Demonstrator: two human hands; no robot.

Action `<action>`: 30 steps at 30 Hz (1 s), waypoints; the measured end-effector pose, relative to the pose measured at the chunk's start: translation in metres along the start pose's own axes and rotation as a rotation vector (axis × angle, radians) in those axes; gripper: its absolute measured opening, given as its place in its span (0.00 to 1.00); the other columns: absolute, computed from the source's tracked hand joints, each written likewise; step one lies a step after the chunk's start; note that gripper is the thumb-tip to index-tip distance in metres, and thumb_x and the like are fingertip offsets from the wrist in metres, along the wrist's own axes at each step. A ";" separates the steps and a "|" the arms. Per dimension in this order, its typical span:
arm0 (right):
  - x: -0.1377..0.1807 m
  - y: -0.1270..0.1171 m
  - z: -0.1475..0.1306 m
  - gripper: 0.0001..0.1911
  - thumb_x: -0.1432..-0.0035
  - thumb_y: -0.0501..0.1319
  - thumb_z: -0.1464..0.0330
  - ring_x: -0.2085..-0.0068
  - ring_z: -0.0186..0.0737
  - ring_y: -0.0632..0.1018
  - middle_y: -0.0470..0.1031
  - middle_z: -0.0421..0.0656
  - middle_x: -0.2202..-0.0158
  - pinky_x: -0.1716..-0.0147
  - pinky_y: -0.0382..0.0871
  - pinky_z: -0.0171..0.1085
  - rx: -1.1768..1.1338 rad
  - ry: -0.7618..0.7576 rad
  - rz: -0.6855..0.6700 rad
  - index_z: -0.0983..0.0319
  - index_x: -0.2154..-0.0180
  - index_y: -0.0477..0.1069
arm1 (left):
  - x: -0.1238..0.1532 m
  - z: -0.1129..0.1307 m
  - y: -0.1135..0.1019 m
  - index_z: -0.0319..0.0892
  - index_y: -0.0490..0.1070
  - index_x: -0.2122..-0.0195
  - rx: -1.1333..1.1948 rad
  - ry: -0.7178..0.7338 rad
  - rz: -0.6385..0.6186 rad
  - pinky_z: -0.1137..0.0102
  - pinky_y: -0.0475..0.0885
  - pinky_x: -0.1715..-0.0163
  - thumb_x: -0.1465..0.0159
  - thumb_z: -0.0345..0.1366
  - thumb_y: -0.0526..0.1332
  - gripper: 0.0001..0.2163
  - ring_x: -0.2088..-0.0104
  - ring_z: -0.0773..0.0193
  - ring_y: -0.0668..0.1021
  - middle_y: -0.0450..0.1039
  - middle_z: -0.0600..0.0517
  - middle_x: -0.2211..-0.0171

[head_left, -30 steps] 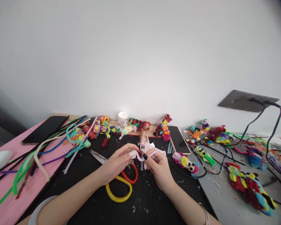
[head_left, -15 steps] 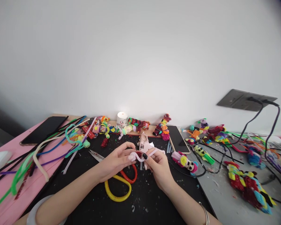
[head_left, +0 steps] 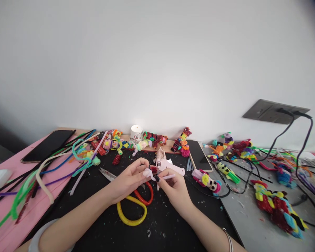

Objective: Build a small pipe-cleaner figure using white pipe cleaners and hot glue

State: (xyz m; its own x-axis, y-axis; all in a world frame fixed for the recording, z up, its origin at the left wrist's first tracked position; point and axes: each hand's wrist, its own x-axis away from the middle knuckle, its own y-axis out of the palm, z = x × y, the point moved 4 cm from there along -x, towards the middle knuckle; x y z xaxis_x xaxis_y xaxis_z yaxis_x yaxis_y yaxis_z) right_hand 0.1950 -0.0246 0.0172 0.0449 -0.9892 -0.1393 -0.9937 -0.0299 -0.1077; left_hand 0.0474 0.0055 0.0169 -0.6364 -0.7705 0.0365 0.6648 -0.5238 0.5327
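Note:
My left hand (head_left: 128,180) and my right hand (head_left: 173,189) meet over the black mat (head_left: 99,217), both pinching a pale pink pipe cleaner (head_left: 166,177) wound round a small dark red fuzzy piece (head_left: 153,169). The pipe cleaner's free end sticks out to the right past my right fingers. Just behind the hands lies a pink glue gun (head_left: 165,163). Under my left hand lie scissors (head_left: 132,206) with one yellow and one red handle loop.
Loose pipe cleaners (head_left: 42,171) spread over the pink board at left beside a phone (head_left: 47,145). Finished fuzzy figures (head_left: 182,141) line the wall, with a white cup (head_left: 135,133). Another phone (head_left: 198,155), more figures (head_left: 277,206) and black cables (head_left: 301,140) fill the right.
Both hands have shifted slightly left and the right thumb has slid along the pink pipe cleaner, drawing its loop tighter against the dark red piece.

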 end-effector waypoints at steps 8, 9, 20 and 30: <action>0.006 -0.001 -0.008 0.10 0.41 0.56 0.69 0.80 0.33 0.67 0.68 0.37 0.81 0.79 0.61 0.31 0.266 -0.168 -0.017 0.61 0.75 0.67 | 0.001 0.001 0.000 0.44 0.66 0.61 -0.046 -0.002 -0.006 0.73 0.65 0.57 0.38 0.35 0.62 0.06 0.63 0.70 0.71 0.69 0.55 0.64; 0.007 -0.001 -0.011 0.10 0.41 0.55 0.69 0.80 0.33 0.67 0.67 0.36 0.81 0.79 0.60 0.31 0.292 -0.202 -0.010 0.61 0.75 0.67 | 0.001 0.001 0.000 0.44 0.66 0.61 -0.044 0.001 -0.015 0.73 0.65 0.57 0.38 0.34 0.62 0.06 0.63 0.70 0.71 0.69 0.55 0.64; 0.013 0.001 -0.025 0.09 0.40 0.53 0.72 0.77 0.33 0.68 0.68 0.38 0.78 0.76 0.61 0.31 0.470 -0.408 -0.011 0.60 0.72 0.66 | 0.001 0.000 0.000 0.45 0.66 0.62 -0.066 0.014 -0.074 0.73 0.64 0.56 0.36 0.32 0.60 0.04 0.62 0.70 0.72 0.71 0.53 0.58; 0.010 0.001 -0.017 0.08 0.42 0.53 0.72 0.79 0.31 0.66 0.66 0.37 0.79 0.78 0.60 0.30 0.476 -0.366 -0.018 0.61 0.73 0.66 | 0.003 -0.001 0.000 0.45 0.66 0.62 -0.038 -0.011 -0.043 0.74 0.64 0.58 0.38 0.32 0.62 0.05 0.63 0.72 0.71 0.71 0.55 0.61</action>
State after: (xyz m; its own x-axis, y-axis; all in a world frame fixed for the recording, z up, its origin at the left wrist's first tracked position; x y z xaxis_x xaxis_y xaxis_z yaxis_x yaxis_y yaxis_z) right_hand 0.1923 -0.0368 0.0327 0.1778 -0.8730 -0.4541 -0.8413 0.1046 -0.5304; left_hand 0.0460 0.0032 0.0163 -0.6687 -0.7431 0.0241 0.6511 -0.5697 0.5016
